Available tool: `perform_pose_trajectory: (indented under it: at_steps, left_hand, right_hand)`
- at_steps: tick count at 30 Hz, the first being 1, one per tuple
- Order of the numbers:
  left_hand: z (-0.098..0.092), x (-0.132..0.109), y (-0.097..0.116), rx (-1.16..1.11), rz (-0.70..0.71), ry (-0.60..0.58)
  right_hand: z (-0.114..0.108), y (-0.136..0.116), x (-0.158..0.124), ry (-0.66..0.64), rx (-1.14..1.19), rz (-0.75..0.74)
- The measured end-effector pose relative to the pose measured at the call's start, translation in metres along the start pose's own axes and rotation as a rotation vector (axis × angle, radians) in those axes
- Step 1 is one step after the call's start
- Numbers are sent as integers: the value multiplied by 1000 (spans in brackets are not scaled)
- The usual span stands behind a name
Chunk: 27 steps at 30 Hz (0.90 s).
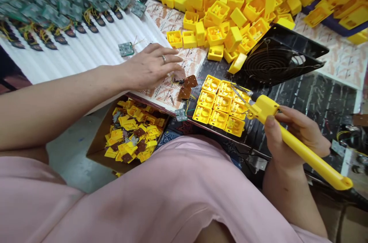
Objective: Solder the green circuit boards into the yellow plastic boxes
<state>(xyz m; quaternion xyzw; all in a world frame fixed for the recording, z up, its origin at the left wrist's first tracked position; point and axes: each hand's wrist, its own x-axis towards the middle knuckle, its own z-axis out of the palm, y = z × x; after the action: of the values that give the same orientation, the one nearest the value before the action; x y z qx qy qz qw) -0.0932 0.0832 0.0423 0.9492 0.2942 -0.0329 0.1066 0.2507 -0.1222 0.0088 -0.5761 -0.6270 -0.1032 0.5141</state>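
My left hand (151, 67) lies with fingers stretched out on the patterned sheet, a ring on one finger, its fingertips touching small brown circuit boards (186, 86) with thin wires. My right hand (293, 135) is closed round a yellow soldering iron (290, 141). The iron's metal tip points left over a block of yellow plastic housings (220, 105) set in rows on the dark mat. A single grey-green board (126, 49) lies on the white corrugated sheet just beyond my left hand.
A big heap of loose yellow housings (230, 1) fills the back. Rows of wired green boards (57, 9) lie at the back left. A black fan (276, 61) leans right of centre. Below the table edge a cardboard box (97, 139) holds finished yellow parts.
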Motion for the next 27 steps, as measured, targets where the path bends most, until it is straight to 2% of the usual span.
perform_pose_trajectory:
  at_steps: [6,9,12,14,18,20,24,27]
  left_hand:
    - [11,5,1,-69,-15,-33]
    - [6,7,-4,-92,58,-58]
    - [0,5,-4,-109,155,-35]
    - [0,4,-1,-228,82,-15]
    - [12,11,5,-638,-332,-113]
    - [17,15,6,-739,-442,-106]
    - [22,15,10,-781,-382,-8]
    - [22,11,16,-730,-315,0]
  right_hand:
    - [5,-1,-1,-52,-2,-22]
    - [3,-3,-3,-68,-35,-34]
    - [-1,-4,-6,-54,-42,29]
    - [-2,-5,-7,-45,-46,61]
    - [3,-7,-4,-64,3,42]
    - [7,-7,-3,-92,19,0]
    - [8,-4,-3,-103,-6,-5]
    - [7,-2,-4,-115,3,19]
